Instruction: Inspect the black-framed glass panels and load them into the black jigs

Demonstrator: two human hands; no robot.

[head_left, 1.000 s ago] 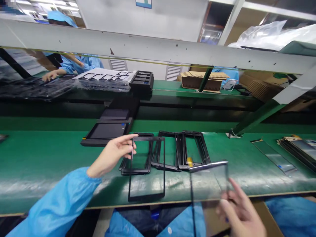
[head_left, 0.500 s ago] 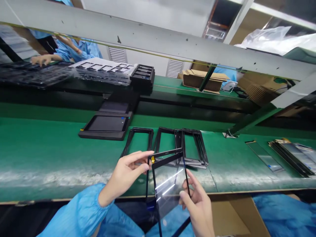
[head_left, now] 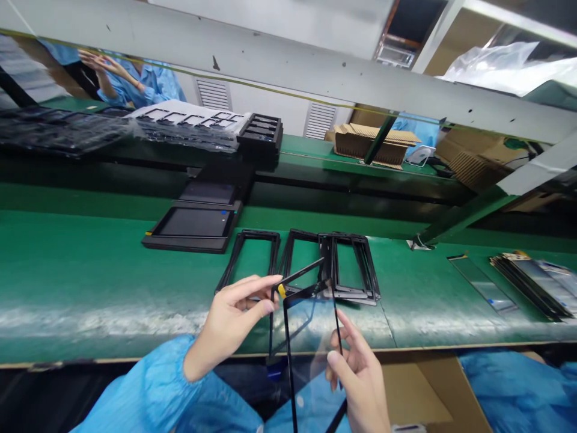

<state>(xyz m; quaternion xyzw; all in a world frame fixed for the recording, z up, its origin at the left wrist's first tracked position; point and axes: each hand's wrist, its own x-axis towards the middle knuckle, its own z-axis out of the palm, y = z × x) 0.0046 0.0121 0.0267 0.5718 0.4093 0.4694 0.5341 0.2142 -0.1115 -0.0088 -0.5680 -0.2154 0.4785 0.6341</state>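
Between thumb and fingers, my left hand (head_left: 237,316) pinches the corner of a thin black frame (head_left: 301,272), near a yellow tab (head_left: 282,291). My right hand (head_left: 356,370) grips the right edge of a clear glass panel (head_left: 309,349) with a black border. The panel is tilted in front of the frame, its top edge close to the frame. Whether the two touch is unclear. Just beyond my hands, stacks of black frames (head_left: 256,233) (head_left: 356,294) lie on the green bench (head_left: 112,282).
Dark screens lie on a black tray (head_left: 189,243) at the left. Glass panels (head_left: 532,285) are piled at the right. A cardboard box (head_left: 444,391) stands below the bench edge. Behind the shelf, a person's hands (head_left: 108,65) are raised.
The frame in my left hand has tilted more and its gap from the glass panel has widened. The panel has shifted slightly. Across the shelf, the other person's hand has lifted off the stacked parts.
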